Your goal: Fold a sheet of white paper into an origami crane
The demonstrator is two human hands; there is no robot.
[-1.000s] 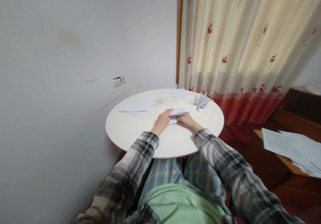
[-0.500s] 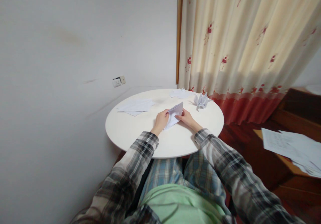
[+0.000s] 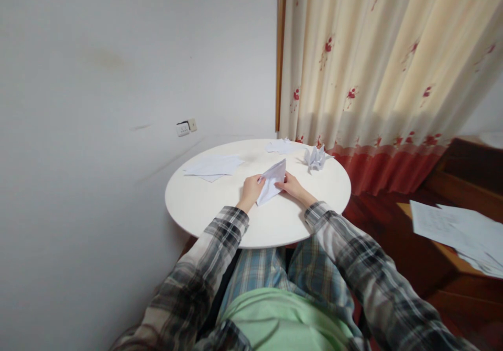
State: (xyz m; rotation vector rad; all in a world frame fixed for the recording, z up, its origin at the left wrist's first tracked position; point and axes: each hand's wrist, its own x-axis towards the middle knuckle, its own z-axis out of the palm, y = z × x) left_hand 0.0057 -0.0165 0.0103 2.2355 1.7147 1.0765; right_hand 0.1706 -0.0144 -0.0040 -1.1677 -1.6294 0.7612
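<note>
A folded sheet of white paper (image 3: 272,184) is held between my two hands, tilted up over the round white table (image 3: 208,212). My left hand (image 3: 251,190) grips its left edge, thumb on the near face. On the right edge, my right hand (image 3: 293,187) pinches it with the thumb in front and the fingers behind, partly hidden by the paper. Flat white sheets (image 3: 214,166) lie on the table to the left. Beyond my right hand sits a folded, many-pointed paper piece (image 3: 315,158).
More paper (image 3: 281,145) lies at the table's far edge. The wall (image 3: 98,183) with a socket (image 3: 183,129) stands close on the left. A flowered curtain (image 3: 369,78) hangs behind. At the right, loose papers (image 3: 459,230) rest on a wooden cabinet (image 3: 440,267).
My left hand has shifted slightly down along the paper's left edge, and the paper has turned a little. My right hand has hardly moved.
</note>
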